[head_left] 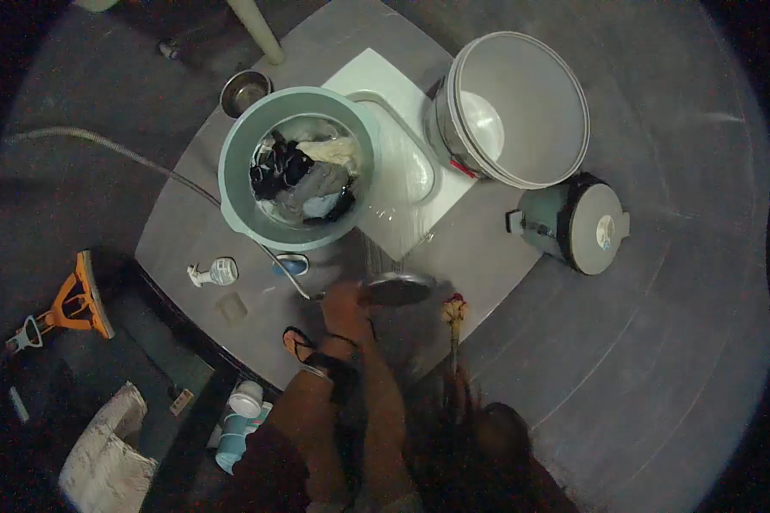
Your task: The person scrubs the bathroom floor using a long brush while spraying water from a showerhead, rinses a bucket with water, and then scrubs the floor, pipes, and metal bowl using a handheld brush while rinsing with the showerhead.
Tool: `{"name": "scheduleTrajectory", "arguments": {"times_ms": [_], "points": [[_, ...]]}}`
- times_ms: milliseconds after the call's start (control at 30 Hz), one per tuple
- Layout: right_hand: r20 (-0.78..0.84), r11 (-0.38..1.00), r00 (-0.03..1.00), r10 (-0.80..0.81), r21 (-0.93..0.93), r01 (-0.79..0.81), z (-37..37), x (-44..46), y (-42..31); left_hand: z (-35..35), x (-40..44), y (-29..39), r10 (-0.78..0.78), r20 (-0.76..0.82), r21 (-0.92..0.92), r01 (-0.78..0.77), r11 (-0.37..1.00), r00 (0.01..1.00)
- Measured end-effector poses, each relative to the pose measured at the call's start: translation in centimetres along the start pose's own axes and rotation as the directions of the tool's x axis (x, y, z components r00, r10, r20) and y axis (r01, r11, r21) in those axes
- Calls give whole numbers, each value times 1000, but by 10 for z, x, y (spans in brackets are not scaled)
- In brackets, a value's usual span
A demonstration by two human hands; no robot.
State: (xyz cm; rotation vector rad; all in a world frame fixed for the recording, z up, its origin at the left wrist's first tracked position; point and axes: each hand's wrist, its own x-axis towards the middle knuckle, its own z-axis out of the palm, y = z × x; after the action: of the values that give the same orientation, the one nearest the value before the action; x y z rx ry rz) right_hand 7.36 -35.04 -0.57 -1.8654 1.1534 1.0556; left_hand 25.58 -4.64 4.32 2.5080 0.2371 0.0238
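Observation:
My left hand (pixel 346 309) is closed around a shower head (pixel 402 289). Fine streaks of water run from it toward a wet white panel with a raised rounded rim (pixel 415 167). Low on the right, my right hand (pixel 460 389), dark and blurred, grips a thin-handled brush (pixel 455 312) with a ragged yellowish and reddish head pointing away from me. Beyond my left hand stands a pale green tub (pixel 235 184) holding water and dark, grey and cream clothes (pixel 312 179). The metal shower hose (pixel 188 182) passes beside the tub to my left hand.
A large white bucket (pixel 453 111) and a lidded bin (pixel 552 222) stand at right. A metal bowl (pixel 246 92) sits behind the tub. Nearer lie a spray bottle (pixel 222 271), a blue scrub brush (pixel 291 264) and an orange squeegee (pixel 81 295). My sandalled foot (pixel 298 344) is below.

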Motion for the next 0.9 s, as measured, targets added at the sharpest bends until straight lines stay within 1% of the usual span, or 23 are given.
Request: {"name": "scheduleTrajectory", "arguments": {"times_ms": [33, 100, 233, 300, 333, 367, 400, 433, 467, 500, 533, 567, 600, 633, 667, 700, 733, 767, 800, 833, 867, 900], "points": [[8, 1000, 1000, 3, 3, -3, -1, -3, -5, -6, 7, 0, -5, -8, -2, 5, 1000, 1000], [22, 1000, 1000, 5, 19, -6, 1, 1, -13, -23, 30, 2, -3, -56, -148, -5, 989, 998], [65, 999, 998, 17, 50, -20, -2, -1, -33, -46, 54, 10, -69, -125, -126, 53, 991, 990], [75, 999, 997, 7, 37, -9, -7, -2, -42, -59, 66, 16, -208, 33, -134, 211, 968, 978], [60, 997, 998, -4, -78, 8, -8, 2, -45, -56, 66, 12, -220, 20, -135, 221, 966, 975], [45, 981, 999, -15, -193, 24, -8, 7, -48, -49, 66, 5, -179, 17, -74, 180, 981, 984], [51, 978, 998, -24, -207, 34, -6, 14, -41, -47, 67, 1, -138, 18, -12, 138, 990, 990], [-11, 937, 977, -214, -284, 202, -3, 18, -31, -52, 70, 0, -151, 7, -11, 151, 988, 989], [-55, 860, 915, -400, -365, 355, -2, 24, -23, -58, 73, 0, -112, -32, -72, 110, 991, 993], [-44, 851, 909, -414, -373, 370, -2, 31, -23, -61, 74, 0, -72, -78, -129, 62, 990, 994], [-50, 881, 938, -344, -364, 303, -1, 31, -27, -59, 74, -4, -82, -89, -127, 71, 989, 993], [-58, 906, 961, -269, -355, 232, 0, 31, -31, -54, 72, -10, -195, -71, -192, 179, 965, 978], [-52, 901, 960, -274, -362, 238, 0, 30, -34, -50, 71, -15, -303, -46, -254, 283, 925, 952], [-34, 930, 971, -235, -299, 215, -1, 25, -40, -53, 72, -16, -311, -52, -255, 288, 923, 949], [-14, 954, 981, -195, -235, 186, -1, 19, -47, -57, 75, -17, -400, -94, -379, 339, 861, 912], [-12, 952, 980, -198, -241, 190, -2, 15, -56, -60, 78, -19, -488, -123, -499, 371, 783, 864], [17, 956, 990, -142, -258, 142, -3, 19, -56, -65, 81, -21, -492, -125, -500, 374, 781, 861], [44, 956, 996, -84, -277, 93, -3, 23, -55, -71, 84, -26, -529, -81, -474, 434, 766, 845], [46, 955, 995, -86, -282, 96, -2, 26, -55, -78, 88, -30, -565, -38, -446, 492, 748, 824], [10, 939, 992, -123, -322, 120, 1, 27, -53, -83, 91, -35, -569, -42, -447, 494, 746, 822], [-24, 922, 987, -161, -361, 141, 3, 29, -51, -89, 95, -40, -585, -136, -487, 461, 742, 799], [-22, 920, 986, -163, -365, 144, 2, 32, -50, -94, 99, -45, -601, -227, -525, 423, 739, 767]]}}
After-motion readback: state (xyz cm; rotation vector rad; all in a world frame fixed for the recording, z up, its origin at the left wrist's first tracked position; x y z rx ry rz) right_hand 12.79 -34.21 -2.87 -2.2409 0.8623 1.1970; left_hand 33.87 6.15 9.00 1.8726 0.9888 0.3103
